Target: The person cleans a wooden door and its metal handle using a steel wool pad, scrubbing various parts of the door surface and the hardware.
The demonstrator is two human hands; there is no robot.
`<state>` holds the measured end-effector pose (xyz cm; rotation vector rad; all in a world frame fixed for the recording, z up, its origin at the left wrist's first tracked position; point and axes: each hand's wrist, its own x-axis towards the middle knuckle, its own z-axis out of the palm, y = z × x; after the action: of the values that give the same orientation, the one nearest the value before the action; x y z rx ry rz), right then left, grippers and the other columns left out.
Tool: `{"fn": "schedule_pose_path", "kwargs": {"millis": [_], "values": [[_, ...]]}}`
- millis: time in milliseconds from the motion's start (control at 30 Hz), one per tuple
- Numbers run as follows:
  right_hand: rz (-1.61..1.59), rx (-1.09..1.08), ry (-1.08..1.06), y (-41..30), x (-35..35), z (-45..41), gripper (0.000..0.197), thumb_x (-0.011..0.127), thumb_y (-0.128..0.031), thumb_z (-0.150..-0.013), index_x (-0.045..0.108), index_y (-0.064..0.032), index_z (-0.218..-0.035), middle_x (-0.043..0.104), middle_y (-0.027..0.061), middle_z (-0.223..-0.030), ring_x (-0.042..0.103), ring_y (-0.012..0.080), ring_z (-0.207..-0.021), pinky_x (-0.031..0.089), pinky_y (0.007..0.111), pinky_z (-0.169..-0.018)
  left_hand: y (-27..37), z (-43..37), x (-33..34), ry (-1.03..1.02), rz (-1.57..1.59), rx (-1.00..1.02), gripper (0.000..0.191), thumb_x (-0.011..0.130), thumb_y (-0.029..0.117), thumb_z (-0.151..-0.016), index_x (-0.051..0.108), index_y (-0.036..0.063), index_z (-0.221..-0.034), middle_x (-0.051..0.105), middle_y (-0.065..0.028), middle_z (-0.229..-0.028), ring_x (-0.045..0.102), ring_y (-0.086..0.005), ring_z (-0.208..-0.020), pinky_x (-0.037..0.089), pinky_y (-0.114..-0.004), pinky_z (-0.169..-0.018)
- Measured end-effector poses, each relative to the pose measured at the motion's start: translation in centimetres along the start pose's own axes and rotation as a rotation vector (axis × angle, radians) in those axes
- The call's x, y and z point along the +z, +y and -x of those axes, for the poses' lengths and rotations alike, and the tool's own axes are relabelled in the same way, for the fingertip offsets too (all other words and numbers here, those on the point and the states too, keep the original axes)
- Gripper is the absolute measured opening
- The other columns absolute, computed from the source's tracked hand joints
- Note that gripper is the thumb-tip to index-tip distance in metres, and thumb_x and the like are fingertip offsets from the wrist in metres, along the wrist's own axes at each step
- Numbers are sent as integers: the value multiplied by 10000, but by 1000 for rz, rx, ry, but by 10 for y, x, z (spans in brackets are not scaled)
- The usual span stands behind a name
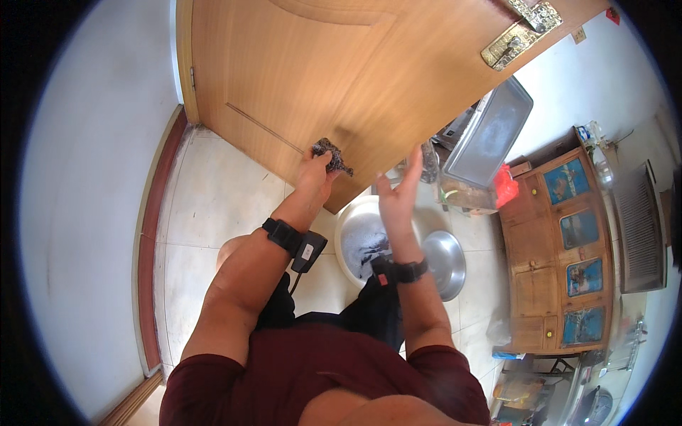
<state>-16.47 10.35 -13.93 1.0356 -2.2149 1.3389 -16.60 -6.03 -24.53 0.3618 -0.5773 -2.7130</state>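
My left hand [315, 173] grips a dark, speckled, crumpled cloth [333, 155] close to the lower part of a wooden door [287, 69]. Whether the cloth touches the panel, I cannot tell. My right hand [398, 199] is held up near the door's free edge, slightly blurred, thumb apart from the fingers and nothing in it. Beneath the right forearm stands a cream plastic basin [341, 234] of sudsy water with dark material in it. Part of this basin is hidden by the forearm.
A metal basin [447, 261] sits on the tiled floor to the right. Behind the door edge lean a grey panel [493, 136] and a red plastic bag [506, 186]. A wooden cabinet [533, 287] stands farther right, a white wall [96, 175] on the left.
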Motion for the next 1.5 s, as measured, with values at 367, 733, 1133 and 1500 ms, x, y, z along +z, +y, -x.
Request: {"fn": "schedule_pose_path", "kwargs": {"millis": [367, 733, 1133, 1500], "values": [[-74, 166, 313, 54, -33, -123, 983, 717, -138, -864, -5, 34, -1508, 51, 298, -1570, 133, 391, -1463, 147, 451, -1180, 38, 43, 35, 162, -72, 12, 384, 474, 113, -989, 385, 169, -1359, 610, -86, -1096, 651, -223, -851, 586, -390, -608], [-223, 295, 221, 73, -50, -150, 422, 643, -126, -933, 482, 12, -1297, 612, 95, -1205, 563, 186, -1100, 415, 328, -976, 32, 36, 34, -10, 7, -48, 378, 480, 93, -964, 414, 137, -1334, 607, -80, -999, 605, -208, -847, 547, -436, -712], [-185, 100, 155, 132, -91, -180, 367, 713, -121, -868, 573, 1, -1184, 635, 67, -1155, 571, 179, -1086, 403, 324, -984, 16, 10, 2, -81, -390, 405, 354, 478, 53, -940, 442, 126, -1285, 613, -80, -967, 607, -212, -804, 536, -441, -662], [-219, 78, 62, 109, -71, -155, 427, 715, 31, -818, 541, -3, -1206, 641, 72, -1136, 605, 176, -1051, 450, 302, -949, 26, 19, 16, -9, -116, -74, 357, 490, 62, -939, 452, 106, -1291, 614, -91, -947, 610, -230, -771, 532, -420, -644]]}}
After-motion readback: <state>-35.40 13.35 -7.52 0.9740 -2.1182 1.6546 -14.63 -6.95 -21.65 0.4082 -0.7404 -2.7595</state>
